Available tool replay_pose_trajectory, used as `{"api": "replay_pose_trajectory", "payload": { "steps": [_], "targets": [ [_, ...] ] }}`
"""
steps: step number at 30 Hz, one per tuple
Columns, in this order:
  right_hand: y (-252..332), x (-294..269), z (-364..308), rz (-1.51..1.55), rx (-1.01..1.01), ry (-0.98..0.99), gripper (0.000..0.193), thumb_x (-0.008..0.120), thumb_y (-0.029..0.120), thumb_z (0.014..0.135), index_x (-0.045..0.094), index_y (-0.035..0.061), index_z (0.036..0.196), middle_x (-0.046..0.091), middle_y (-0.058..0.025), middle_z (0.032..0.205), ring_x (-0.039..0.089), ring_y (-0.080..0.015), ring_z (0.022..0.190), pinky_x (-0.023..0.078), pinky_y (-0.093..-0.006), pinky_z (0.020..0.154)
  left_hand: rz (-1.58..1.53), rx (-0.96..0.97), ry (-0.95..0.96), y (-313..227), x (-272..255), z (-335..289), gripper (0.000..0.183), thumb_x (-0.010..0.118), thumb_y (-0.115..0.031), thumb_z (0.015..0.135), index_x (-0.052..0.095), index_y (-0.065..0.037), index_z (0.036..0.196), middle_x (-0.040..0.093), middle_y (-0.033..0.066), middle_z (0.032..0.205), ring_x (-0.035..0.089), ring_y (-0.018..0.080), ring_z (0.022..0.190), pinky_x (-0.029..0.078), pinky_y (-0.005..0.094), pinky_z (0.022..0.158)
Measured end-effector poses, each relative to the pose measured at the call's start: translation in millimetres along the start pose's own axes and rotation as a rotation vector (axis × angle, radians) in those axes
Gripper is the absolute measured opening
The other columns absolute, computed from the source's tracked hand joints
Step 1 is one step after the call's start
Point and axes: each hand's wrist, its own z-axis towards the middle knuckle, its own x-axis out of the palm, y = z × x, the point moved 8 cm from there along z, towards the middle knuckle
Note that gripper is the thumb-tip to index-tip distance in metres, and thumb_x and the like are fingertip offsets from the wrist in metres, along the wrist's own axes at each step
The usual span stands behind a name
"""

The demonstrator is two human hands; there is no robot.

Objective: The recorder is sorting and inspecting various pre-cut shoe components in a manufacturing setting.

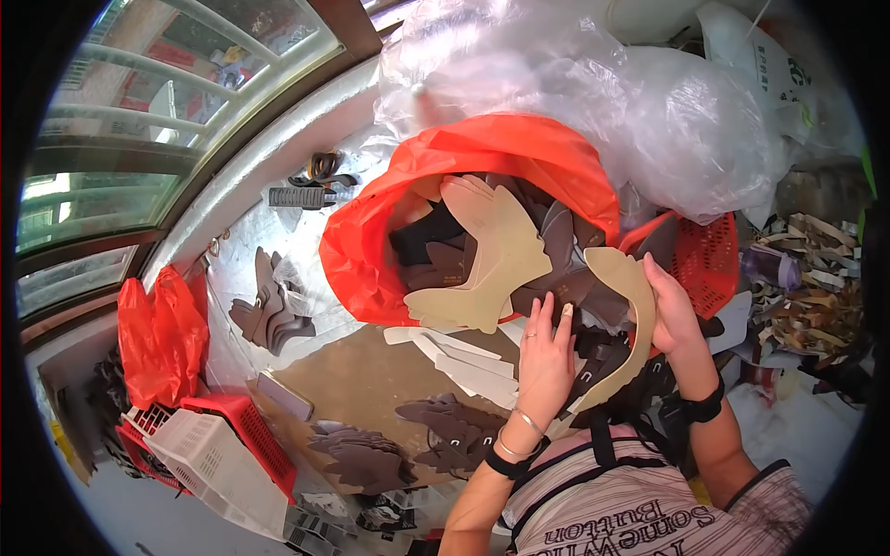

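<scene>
My right hand (675, 313) is closed on the outer edge of a long, curved beige cut piece (642, 324), held up in front of my body. My left hand (545, 360) has its fingers stretched out, pointing away from me, next to some dark brown pieces. Just beyond it, several beige cut pieces (508, 236) with wavy edges lie on top of an orange-red plastic bag (519, 139) that stands rolled open. Dark brown cut pieces (445, 266) fill the bag underneath them. White strips (468, 360) lie just left of my left hand.
Stacked dark pieces (357, 454) lie on the brown board (338, 371), near a phone-like slab (285, 396). Another dark stack (271, 310) sits farther left. Red and white baskets (218, 454) stand lower left, a red basket (709, 264) at right. Clear plastic bags (686, 120) pile up behind.
</scene>
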Motion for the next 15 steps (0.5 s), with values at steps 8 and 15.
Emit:
{"api": "replay_pose_trajectory", "payload": {
  "steps": [8,15],
  "targets": [
    [-6.7,12.2,9.4,-0.023,0.102,0.401,0.032,0.045,0.027,0.099,0.057,0.0022,0.116,0.063,-0.0065,0.102,0.061,-0.0117,0.091,0.052,-0.0284,0.075,-0.034,-0.090,-0.435,42.5,-118.0,34.5,0.033,0.056,-0.001,0.086,0.056,-0.001,0.118,0.054,0.0173,0.121,0.054,0.0342,0.108,0.043,0.0420,0.092],
    [-20.2,135.1,36.8,-0.436,0.053,0.592,0.035,0.053,0.020,0.095,0.053,0.0020,0.126,0.062,-0.0066,0.102,0.060,-0.0114,0.093,0.049,-0.0263,0.078,0.100,-0.268,-0.287,138.2,-152.1,132.4,0.023,0.050,-0.005,0.087,0.059,0.003,0.107,0.062,0.0226,0.102,0.059,0.0397,0.096,0.048,0.0442,0.082]
  ]
}}
